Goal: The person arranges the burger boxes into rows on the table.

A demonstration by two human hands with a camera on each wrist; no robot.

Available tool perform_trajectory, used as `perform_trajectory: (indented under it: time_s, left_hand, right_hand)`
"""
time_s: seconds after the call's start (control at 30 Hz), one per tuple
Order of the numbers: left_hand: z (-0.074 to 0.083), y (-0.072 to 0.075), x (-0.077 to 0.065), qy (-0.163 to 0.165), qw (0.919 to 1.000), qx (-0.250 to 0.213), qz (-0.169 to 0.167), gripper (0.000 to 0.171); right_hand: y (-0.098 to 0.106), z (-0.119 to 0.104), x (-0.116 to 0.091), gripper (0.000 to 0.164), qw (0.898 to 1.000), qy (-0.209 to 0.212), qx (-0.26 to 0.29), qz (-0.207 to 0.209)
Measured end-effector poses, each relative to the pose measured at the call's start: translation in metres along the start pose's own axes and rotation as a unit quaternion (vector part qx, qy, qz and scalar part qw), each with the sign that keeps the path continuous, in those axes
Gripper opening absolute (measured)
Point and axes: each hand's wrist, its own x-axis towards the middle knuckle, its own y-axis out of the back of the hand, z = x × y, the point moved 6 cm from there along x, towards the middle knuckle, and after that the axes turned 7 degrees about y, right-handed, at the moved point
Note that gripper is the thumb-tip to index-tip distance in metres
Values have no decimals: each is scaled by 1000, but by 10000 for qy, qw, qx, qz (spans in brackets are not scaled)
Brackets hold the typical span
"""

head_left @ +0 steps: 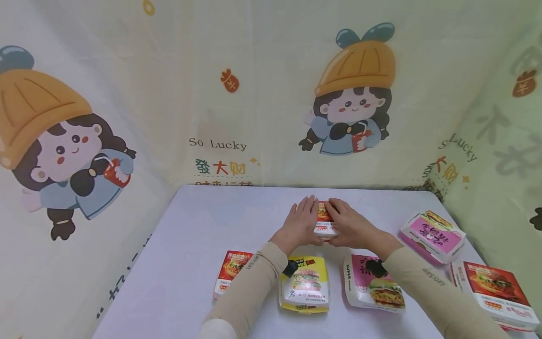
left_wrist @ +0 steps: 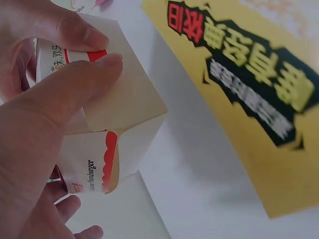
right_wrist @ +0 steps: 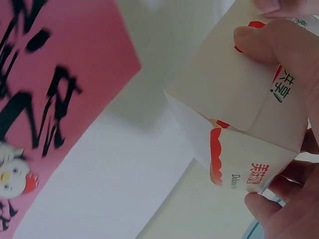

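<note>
Near the back of the table, both hands hold a red and white burger box (head_left: 324, 217) between them. My left hand (head_left: 299, 223) grips its left side and my right hand (head_left: 354, 227) its right side. In the left wrist view the thumbs press on the pale front flap of the box (left_wrist: 132, 94), with other fingers at its side. The right wrist view shows the right thumb on the same flap and fingers curled about the box's side (right_wrist: 244, 159). The underside of the box is hidden.
Nearer the front are a red burger box (head_left: 233, 268), a yellow one (head_left: 305, 287) and a pink one (head_left: 374, 287), partly behind the forearms. On the right lie another pink box (head_left: 434, 235) and a red box (head_left: 495, 292). A printed cloth (head_left: 271, 94) hangs behind the table.
</note>
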Motion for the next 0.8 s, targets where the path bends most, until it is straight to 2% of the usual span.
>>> perform_trajectory:
  time_s: [0.27, 0.53, 0.8]
  left_hand:
    - [-11, 4, -8, -214, 9993, 210, 212, 114]
    - [-19, 7, -10, -621, 9955, 269, 665, 111]
    - [-33, 4, -12, -653, 9962, -8, 568, 109]
  right_hand:
    - [-4, -8, 6, 103, 9997, 228, -38, 54]
    - [-7, -12, 8, 104, 9998, 190, 97, 16]
    - [-11, -17, 12, 103, 9994, 182, 265, -103]
